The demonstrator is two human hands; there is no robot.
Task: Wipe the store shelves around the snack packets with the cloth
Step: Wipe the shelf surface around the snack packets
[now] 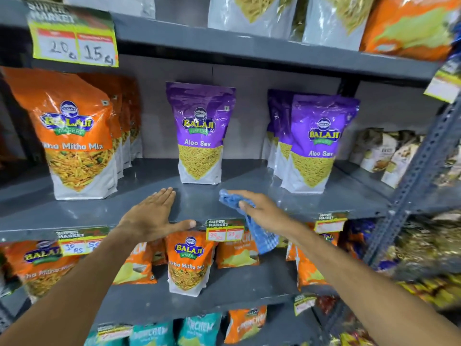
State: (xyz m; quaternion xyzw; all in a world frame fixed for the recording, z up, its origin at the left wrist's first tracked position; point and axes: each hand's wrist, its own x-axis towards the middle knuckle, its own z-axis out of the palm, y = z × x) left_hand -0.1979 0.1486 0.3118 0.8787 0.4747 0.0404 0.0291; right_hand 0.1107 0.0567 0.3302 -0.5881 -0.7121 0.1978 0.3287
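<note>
Blue cloth (252, 221) bunched under the right hand (262, 211) on the grey shelf (199, 203), left hand (152, 216) flat, fingers spread, beside it

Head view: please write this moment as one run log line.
left hand: flat on shelf edge | right hand: holds cloth on shelf | Aloo Sev packet: upright behind

Retail shop, snack aisle — grey metal shelving (249, 46) in tiers, slotted upright (419, 171) at 3 o'clock. Branded snack pouches stand in rows: orange mix packets (79, 136) at 9 o'clock, purple Aloo Sev packets (200, 133) centre. "Super Market" price tags (225, 229) clipped on shelf edges — handwritten price card (73, 43) at 11 o'clock.
</note>
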